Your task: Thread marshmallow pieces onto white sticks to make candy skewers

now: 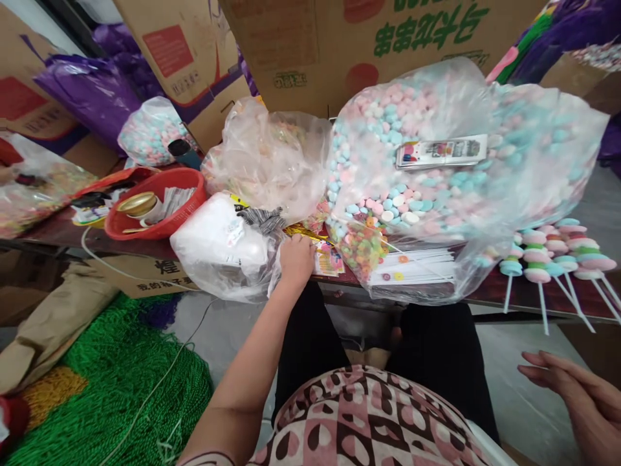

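My left hand (pixel 295 257) reaches to the table edge, fingers curled over the colourful printed cards (pixel 328 259) beside a white plastic bag (pixel 220 243); what it grips, if anything, is hidden. My right hand (pixel 570 382) hangs low at the right, away from the table, fingers stretched out and holding nothing. A large clear bag of pink, blue and white candies (pixel 436 168) lies on the table in front of me, with a printed card (pixel 441 152) on top. Finished candy skewers (pixel 553 259) lie at the right edge.
A red basin (pixel 187 213) with tape rolls sits at the left. More clear bags (pixel 272 152) and cardboard boxes (pixel 310 45) stand behind. Green netting (pixel 121 375) covers the floor on the left. A small bag of multicoloured rings (pixel 361 246) lies near white sticks (pixel 417 266).
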A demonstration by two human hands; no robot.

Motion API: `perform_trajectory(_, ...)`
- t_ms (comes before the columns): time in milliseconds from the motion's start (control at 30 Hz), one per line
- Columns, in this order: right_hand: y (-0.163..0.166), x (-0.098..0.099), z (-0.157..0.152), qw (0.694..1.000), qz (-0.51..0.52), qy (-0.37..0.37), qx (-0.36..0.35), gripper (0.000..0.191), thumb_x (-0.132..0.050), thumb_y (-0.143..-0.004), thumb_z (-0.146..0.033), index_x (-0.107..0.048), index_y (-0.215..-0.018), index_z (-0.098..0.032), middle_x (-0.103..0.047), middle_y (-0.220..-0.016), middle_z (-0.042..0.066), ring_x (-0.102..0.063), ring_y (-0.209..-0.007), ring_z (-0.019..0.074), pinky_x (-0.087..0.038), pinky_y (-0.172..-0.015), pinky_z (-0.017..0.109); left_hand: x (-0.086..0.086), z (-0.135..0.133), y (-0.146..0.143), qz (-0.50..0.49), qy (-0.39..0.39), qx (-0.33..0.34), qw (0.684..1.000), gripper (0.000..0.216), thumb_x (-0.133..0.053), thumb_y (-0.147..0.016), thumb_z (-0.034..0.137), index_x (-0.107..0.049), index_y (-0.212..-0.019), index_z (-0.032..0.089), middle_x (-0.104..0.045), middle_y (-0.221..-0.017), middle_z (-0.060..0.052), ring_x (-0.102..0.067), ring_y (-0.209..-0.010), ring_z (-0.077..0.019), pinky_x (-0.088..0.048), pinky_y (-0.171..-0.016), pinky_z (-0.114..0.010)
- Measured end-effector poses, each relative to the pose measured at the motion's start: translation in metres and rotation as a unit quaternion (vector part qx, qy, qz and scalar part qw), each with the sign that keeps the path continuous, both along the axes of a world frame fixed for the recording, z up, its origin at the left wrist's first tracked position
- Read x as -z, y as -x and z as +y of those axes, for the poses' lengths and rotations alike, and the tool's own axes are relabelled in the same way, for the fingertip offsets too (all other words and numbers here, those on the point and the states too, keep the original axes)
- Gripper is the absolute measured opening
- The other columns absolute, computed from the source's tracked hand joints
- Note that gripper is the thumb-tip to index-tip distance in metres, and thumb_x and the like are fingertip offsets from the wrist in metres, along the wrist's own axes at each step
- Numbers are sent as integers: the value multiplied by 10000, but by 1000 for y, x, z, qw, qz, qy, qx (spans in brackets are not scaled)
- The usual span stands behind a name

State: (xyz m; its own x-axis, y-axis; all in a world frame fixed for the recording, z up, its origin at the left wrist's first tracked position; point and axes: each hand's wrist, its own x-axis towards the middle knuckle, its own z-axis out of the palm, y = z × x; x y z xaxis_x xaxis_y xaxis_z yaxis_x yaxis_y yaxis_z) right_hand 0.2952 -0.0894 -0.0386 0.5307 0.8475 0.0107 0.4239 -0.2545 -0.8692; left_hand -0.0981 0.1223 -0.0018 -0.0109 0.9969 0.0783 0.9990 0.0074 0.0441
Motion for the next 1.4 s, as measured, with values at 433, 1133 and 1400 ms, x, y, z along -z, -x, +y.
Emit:
perform_trajectory(433,100,-66,80,956,87,-54,-274,169,-694,-798,-451,-757,-901,-333,-776,-825,105,-745,-680,265,-642,-664,354,8,-17,3,-61,-59,-7,996,318,-473,-941,424,-643,-992,160,-642,-1038,-131,-551,-1011,-268,-367,-863,-384)
perform_trajectory(1133,183,-58,128,912,319,57,-251,472,-762,-715,-457,-710,-1120,-221,-701,-1162,99,-694,-855,206,-565,-663,310,5,-45,-31,-435,-205,86,873,183,-522,-910,280,-571,-757,192,-612,-771,-25,-556,-781,-163,-417,-753,-295)
perform_trajectory(1400,191,-50,151,917,334,-25,-216,242,-762,-704,-400,-673,-737,-177,-586,-593,-37,-514,-522,90,-431,-512,228,1,-60,-61,-614,-77,92,780,222,-549,-888,400,-582,-904,181,-623,-897,-48,-567,-827,-145,-449,-782,-285)
